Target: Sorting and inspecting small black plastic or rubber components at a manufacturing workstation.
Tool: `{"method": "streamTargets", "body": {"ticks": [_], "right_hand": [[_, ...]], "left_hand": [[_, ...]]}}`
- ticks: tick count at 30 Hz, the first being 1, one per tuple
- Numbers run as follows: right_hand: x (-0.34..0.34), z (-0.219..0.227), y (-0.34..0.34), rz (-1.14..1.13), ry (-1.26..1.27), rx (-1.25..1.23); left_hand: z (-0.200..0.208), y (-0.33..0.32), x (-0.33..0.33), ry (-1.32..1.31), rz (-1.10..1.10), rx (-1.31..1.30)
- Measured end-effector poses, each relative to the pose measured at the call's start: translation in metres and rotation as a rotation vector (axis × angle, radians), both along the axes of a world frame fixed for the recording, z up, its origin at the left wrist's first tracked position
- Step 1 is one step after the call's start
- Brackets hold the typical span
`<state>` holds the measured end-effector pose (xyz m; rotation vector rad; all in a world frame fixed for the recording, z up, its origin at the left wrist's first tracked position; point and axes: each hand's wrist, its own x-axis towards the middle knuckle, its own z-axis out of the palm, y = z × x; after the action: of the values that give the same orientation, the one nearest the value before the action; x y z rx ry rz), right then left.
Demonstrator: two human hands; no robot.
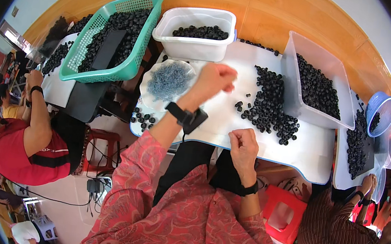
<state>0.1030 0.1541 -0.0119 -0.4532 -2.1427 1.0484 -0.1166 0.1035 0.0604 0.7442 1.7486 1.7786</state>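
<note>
Head view: the left hand (216, 80) is above the middle of the white table (220, 117), to the right of the plate (146, 86), its fingers bent inward and blurred. Whether they meet or pinch anything I cannot tell. The right hand (244, 147) is at the table's near edge, folded in, with thumb and forefinger drawn together at the tips. Whether something small is between them I cannot tell, nor whether the hand touches the edge. A black device (189, 118) is strapped to the left wrist, a dark band (249, 189) to the right one.

The rings (270, 101), black and loose, lie heaped on the table's right half, running down toward the near edge; the right hand is near the heap's lower left. A few more rings are scattered at the near left corner, below the plate, and others line the far edge. The plate is by the left edge and carries a mound of small grey-blue bits (171, 80). At the far left corner is a white tub (193, 50), at the right edge a clear bin (291, 82), both holding rings
</note>
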Motion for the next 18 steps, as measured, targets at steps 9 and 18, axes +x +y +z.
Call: {"method": "streamTargets", "body": {"ticks": [9,18], "right_hand": [[0.0,-0.006,0.001,-0.001,-0.015,0.027],[0.001,0.0,-0.001,-0.006,-0.029,0.011]], "left_hand": [[-0.054,0.004,0.044,0.79,-0.171,-0.245],[-0.044,-0.015,0.04,0.648,-0.158,-0.358]]}}
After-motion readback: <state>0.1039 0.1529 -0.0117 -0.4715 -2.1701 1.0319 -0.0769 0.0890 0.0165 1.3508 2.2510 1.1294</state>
